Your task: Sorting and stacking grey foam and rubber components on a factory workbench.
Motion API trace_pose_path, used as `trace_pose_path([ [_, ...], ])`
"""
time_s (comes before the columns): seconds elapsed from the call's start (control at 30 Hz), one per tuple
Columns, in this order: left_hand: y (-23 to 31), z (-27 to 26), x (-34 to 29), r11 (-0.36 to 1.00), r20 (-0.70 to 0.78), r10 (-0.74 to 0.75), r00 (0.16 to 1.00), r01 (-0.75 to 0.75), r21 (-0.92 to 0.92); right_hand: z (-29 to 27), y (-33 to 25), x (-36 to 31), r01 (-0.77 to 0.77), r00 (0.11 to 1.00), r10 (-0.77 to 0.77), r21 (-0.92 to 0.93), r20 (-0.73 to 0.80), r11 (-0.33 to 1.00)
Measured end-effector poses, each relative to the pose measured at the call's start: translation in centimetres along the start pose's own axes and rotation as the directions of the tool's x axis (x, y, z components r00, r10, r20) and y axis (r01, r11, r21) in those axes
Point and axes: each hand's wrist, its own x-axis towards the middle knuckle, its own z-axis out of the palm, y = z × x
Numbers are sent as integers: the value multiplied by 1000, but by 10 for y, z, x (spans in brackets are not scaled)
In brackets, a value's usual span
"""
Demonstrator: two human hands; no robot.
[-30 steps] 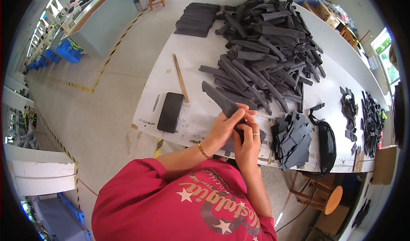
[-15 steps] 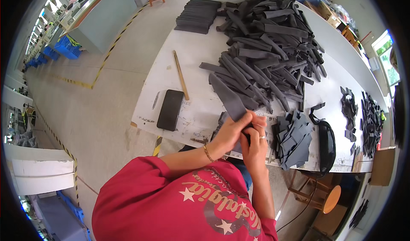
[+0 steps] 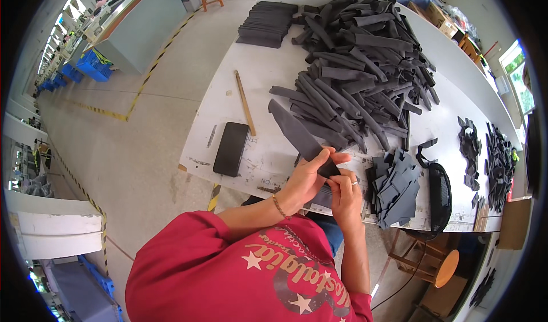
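Note:
A dark grey fabric strip [image 3: 295, 130] slants from my hands up and to the left, above the white table [image 3: 225, 91]. My left hand [image 3: 307, 176] grips it near its lower end, thumb on top. My right hand [image 3: 346, 195] pinches the very end of the strip between thumb and fingers. Just beyond my hands lies a large heap of similar dark strips [image 3: 359, 73]. Right of my right hand sits a loose pile of flat dark grey pieces [image 3: 393, 188]. More dark material lies partly hidden beneath my hands at the table edge.
A black phone [image 3: 230, 149] and a wooden stick [image 3: 245, 102] lie left of my hands. At the far left is a neat stack of dark strips [image 3: 267, 25]. A black mesh-covered object [image 3: 438, 199] stands at the right, above a wooden stool [image 3: 445, 268].
My hands have moved slightly apart, and more of the strip's lower end shows between them. The strip's far end has shifted a little to the left.

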Motion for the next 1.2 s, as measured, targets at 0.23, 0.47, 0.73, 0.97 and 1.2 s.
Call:
trace_pose_path([
  [0.23,54,34,6,970,36,201,979,-204,135,-18,-13,6,29,999,-28,37,-21,999],
  [0.47,33,49,-15,984,18,174,985,-174,48,-12,-16,10,103,991,-99,40,-92,994],
  [0.73,20,39,-17,985,128,173,977,-173,-5,-8,-22,14,74,992,-65,86,-104,994],
  [0.97,32,55,-14,985,-65,171,983,-170,18,-8,-19,15,97,995,-94,85,-37,992],
  [1.2,68,48,1,937,-155,336,929,-314,152,-4,-21,9,62,998,-63,78,10,995],
])
